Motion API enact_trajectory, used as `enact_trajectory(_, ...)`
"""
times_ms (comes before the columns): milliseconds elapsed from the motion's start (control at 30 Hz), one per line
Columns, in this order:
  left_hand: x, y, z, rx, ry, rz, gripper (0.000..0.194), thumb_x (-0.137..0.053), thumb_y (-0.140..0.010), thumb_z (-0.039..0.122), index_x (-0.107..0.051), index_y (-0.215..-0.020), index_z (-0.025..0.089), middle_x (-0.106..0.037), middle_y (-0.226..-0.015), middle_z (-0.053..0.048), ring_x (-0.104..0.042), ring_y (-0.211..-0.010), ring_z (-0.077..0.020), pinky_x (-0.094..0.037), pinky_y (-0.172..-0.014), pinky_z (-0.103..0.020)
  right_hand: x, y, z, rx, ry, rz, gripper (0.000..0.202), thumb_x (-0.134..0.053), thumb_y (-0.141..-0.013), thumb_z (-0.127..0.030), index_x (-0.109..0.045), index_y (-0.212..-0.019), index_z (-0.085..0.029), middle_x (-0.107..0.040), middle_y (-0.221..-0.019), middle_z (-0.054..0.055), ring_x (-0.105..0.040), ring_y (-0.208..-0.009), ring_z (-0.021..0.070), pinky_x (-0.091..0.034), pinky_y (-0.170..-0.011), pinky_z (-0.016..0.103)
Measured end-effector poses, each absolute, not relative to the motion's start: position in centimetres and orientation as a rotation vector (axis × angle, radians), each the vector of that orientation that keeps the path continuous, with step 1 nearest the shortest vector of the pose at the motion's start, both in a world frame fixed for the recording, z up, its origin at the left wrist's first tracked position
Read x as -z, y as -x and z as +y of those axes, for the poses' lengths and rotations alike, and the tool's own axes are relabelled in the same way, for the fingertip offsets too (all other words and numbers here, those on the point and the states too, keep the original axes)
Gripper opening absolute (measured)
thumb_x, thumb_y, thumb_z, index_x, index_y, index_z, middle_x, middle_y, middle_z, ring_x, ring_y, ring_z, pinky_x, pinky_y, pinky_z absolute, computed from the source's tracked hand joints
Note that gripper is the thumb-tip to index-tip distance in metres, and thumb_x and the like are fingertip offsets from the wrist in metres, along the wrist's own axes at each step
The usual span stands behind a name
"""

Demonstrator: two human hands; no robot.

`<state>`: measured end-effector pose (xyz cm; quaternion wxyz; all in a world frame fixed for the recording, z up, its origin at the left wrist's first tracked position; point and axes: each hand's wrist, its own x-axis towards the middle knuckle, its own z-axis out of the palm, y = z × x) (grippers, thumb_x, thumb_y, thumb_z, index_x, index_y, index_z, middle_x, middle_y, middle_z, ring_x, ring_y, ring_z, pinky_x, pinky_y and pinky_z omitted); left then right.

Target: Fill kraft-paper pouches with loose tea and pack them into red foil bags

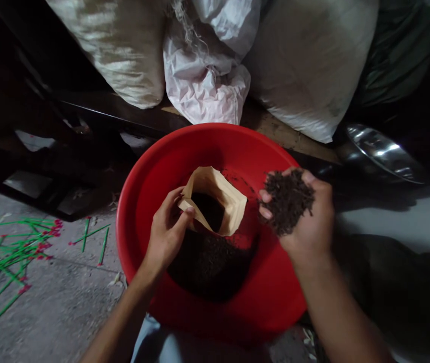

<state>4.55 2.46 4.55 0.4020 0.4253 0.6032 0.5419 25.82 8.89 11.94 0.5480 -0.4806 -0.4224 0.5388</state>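
Note:
My left hand pinches the near left edge of a brown paper bag, whose mouth gapes upward. Dark material shows inside the bag. Cupped at the right, my right hand holds a heap of dark brown shredded material, which looks like dry leaves or tea. Both hands are over a large red plastic basin. More of the dark loose material lies on the basin's bottom, below and in front of the bag. A few crumbs cling to the basin's far wall.
Behind the basin, a pale sack, a white plastic bag and another big sack rest on a low ledge. A shiny metal bowl stands at the right. Green sticks with red ends lie scattered on the concrete floor.

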Motion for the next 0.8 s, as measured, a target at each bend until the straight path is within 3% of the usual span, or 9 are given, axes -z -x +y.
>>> enact_trajectory(67, -4.5, -4.7, 2.5, -1.368, -1.078, 1.496, 0.048, -0.07, -0.087, 0.049, -0.065, -0.127, 0.023, -0.073, -0.124, -0.008, -0.069, -0.115, -0.0281, -0.061, -0.089, -0.037, -12.2, -23.8, 9.5, -1.166, 1.095, -1.153, 0.031, -0.045, -0.095, -0.05, -0.062, -0.1, -0.025, -0.071, -0.101, 0.006, -0.071, -0.082, 0.0207, -0.057, -0.059, 0.031)
enact_trajectory(133, -4.6, -4.6, 2.5, -1.364, -1.087, 1.497, 0.047, -0.07, -0.088, 0.049, -0.065, -0.128, 0.023, -0.072, -0.125, -0.007, -0.069, -0.115, -0.0279, -0.059, -0.093, -0.038, -11.8, -22.3, 9.9, -1.083, 1.043, -1.39, 0.033, -0.047, -0.098, -0.047, -0.069, -0.107, -0.024, -0.074, -0.109, 0.007, -0.072, -0.103, 0.0237, -0.062, -0.084, 0.039)
enact_trajectory(200, -4.5, -4.4, 2.4, -1.358, -1.101, 1.524, 0.046, -0.069, -0.089, 0.049, -0.065, -0.128, 0.024, -0.072, -0.125, -0.006, -0.068, -0.117, -0.0277, -0.057, -0.098, -0.04, -11.2, -21.6, 9.9, -0.976, 0.972, -1.638, 0.03, -0.052, -0.1, -0.039, -0.073, -0.115, -0.024, -0.073, -0.124, 0.006, -0.066, -0.124, 0.0243, -0.053, -0.109, 0.045)
enact_trajectory(267, -4.5, -4.1, 2.3, -1.353, -1.108, 1.56, 0.046, -0.07, -0.089, 0.049, -0.066, -0.128, 0.025, -0.073, -0.125, -0.006, -0.068, -0.117, -0.0276, -0.057, -0.098, -0.04, -10.6, -21.8, 9.6, -0.83, 0.924, -1.736, 0.029, -0.054, -0.1, -0.031, -0.074, -0.12, -0.026, -0.069, -0.135, 0.005, -0.06, -0.133, 0.0238, -0.045, -0.118, 0.047)
enact_trajectory(400, -4.4, -3.9, 2.2, -1.345, -1.073, 1.614, 0.048, -0.072, -0.086, 0.051, -0.068, -0.125, 0.024, -0.073, -0.124, -0.007, -0.068, -0.116, -0.0286, -0.059, -0.098, -0.04, -9.7, -22.9, 8.4, -0.81, 0.925, -1.441, 0.033, -0.057, -0.092, -0.018, -0.071, -0.122, -0.026, -0.067, -0.134, 0.007, -0.064, -0.11, 0.0221, -0.057, -0.094, 0.041)
enact_trajectory(567, -4.2, -3.9, 2.3, -1.352, -1.05, 1.624, 0.046, -0.074, -0.085, 0.052, -0.069, -0.123, 0.026, -0.073, -0.123, -0.005, -0.066, -0.12, -0.0283, -0.056, -0.102, -0.039, -9.6, -23.1, 6.7, -1.107, 0.77, -1.151, 0.05, -0.061, -0.076, -0.011, -0.066, -0.123, -0.029, -0.066, -0.122, 0.006, -0.059, -0.089, 0.0161, -0.053, -0.069, 0.029)
enact_trajectory(800, -3.7, -3.6, 2.5, -1.348, -1.011, 1.592, 0.045, -0.074, -0.086, 0.049, -0.068, -0.126, 0.029, -0.072, -0.127, -0.004, -0.066, -0.122, -0.0271, -0.055, -0.099, -0.035, -10.7, -23.5, 5.1, -1.188, 0.677, -1.095, 0.053, -0.062, -0.076, -0.007, -0.066, -0.123, -0.031, -0.067, -0.116, 0.004, -0.059, -0.084, 0.0137, -0.051, -0.063, 0.026)
